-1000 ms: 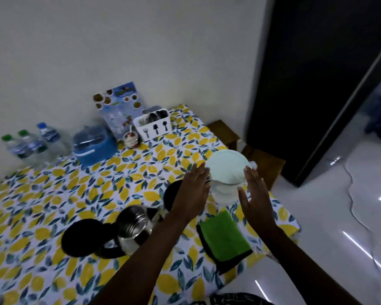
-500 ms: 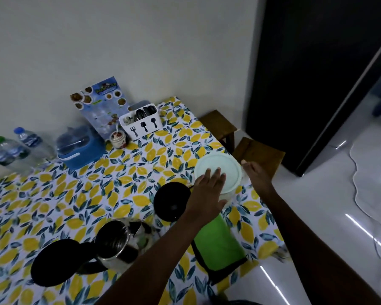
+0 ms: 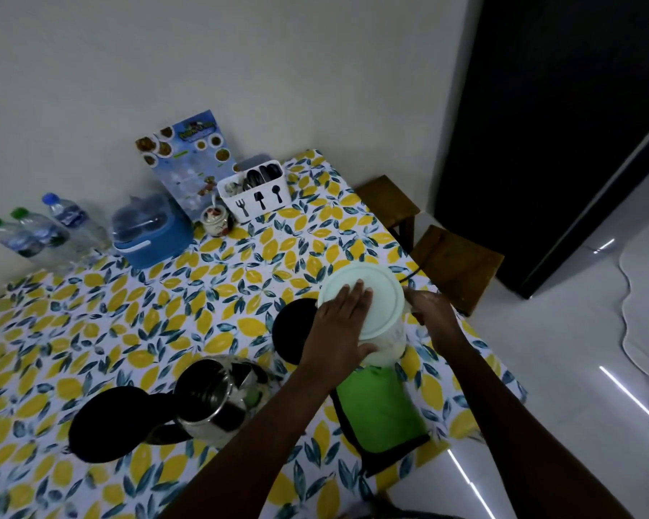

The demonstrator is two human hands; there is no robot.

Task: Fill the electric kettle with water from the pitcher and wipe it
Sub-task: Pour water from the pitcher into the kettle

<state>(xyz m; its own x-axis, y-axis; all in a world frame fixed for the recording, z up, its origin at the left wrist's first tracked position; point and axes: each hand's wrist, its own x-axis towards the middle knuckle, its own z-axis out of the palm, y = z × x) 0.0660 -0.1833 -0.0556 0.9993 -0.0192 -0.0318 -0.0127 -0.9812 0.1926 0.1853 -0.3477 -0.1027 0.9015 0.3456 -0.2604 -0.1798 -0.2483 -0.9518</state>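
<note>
Head view, looking down on a table [image 3: 90, 331] under a lemon-print cloth. Near right of centre, a pale pitcher [image 3: 384, 344] with a round white lid [image 3: 375, 297], standing upright. Left hand [image 3: 340, 331] laid flat across the lid's near-left part, fingers [image 3: 353, 294] stretched out and together, thumb curled down against the pitcher's side. Right hand [image 3: 433, 312] pressed to the pitcher's right flank, fingers hidden behind the body — probably around a handle, though cannot tell how far closed.

Left of the pitcher and well apart from it, the steel electric kettle [image 3: 218, 402], its black lid [image 3: 109, 425] swung wide open to the left, dark interior exposed. Between kettle and pitcher, a black round base [image 3: 293, 331], partly covered by the left wrist. Just near of the pitcher, a folded green cloth [image 3: 379, 410] with a black edge, close to the table's near right edge.

Along the far wall — three water bottles [image 3: 45, 230], a blue container [image 3: 150, 234], a small jar [image 3: 216, 221], a leaning menu card [image 3: 188, 162], a white cutlery holder [image 3: 257, 194]. Off the table's right end, two wooden stools [image 3: 458, 264].
</note>
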